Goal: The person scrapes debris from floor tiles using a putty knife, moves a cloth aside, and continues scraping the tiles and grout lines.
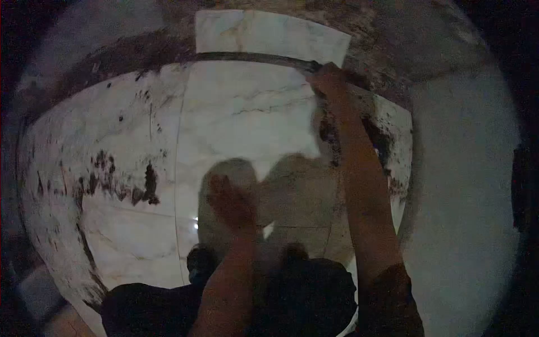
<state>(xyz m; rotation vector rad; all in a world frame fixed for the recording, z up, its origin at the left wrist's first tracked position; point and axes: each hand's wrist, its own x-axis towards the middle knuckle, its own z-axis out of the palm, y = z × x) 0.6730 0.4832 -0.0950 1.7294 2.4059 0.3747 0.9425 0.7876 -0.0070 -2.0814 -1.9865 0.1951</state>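
Large white marble-look tiles (247, 129) with thin dark veins cover the floor before me. My right hand (330, 80) is stretched out to the far edge of the middle tile, its fingers closed around something small and dark that is too dim to name. A dark gap (247, 57) runs along that edge, and beyond it lies a separate tile piece (264, 32). My left hand (229, 201) is over the near part of the tiles, fingers extended, holding nothing. Whether it touches the surface is hard to tell in the shadow.
Dark, wet-looking smears (150, 185) mark the tiles at the left, and more dirt (379, 135) lies beside my right forearm. A rough brown strip of ground (135, 53) borders the far side. A grey wall or floor surface (460, 185) rises at the right. My dark-clothed knees (314, 286) are at the bottom.
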